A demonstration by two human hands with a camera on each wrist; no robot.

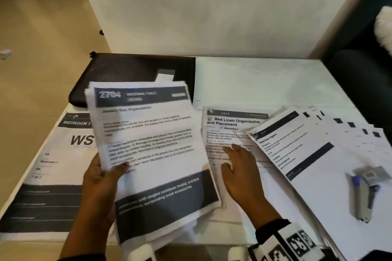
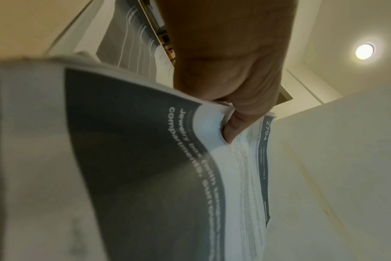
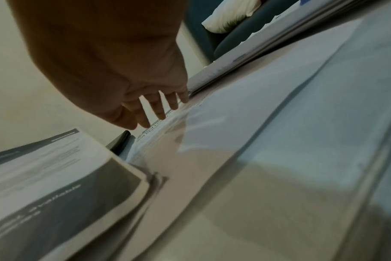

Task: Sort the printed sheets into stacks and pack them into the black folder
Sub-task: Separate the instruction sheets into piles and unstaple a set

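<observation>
Nearest the head camera, the left hand point(image 1: 99, 176) grips a thick stack of printed sheets point(image 1: 152, 154), thumb point(image 2: 234, 127) pressed on the top page and fingers under it. That page is headed "2704" and titled "Jewelry Box Organization". The stack is lifted and tilted, and its far edge overlaps the black folder point(image 1: 131, 70), which lies closed at the far left of the white table point(image 1: 254, 82). Left of the stack, a sheet marked "BEDROOM 3" point(image 1: 53, 154) lies flat on the table. Right of the stack, the right hand point(image 1: 239, 167) rests with fingers point(image 3: 161, 109) straight and spread on a sheet titled "Bed Linen Organization and Placement" point(image 1: 231, 129), grasping nothing. Further right of the stack, a fan of printed sheets point(image 1: 318, 150) spreads across the table, with a grey stapler point(image 1: 367, 188) lying on it.
</observation>
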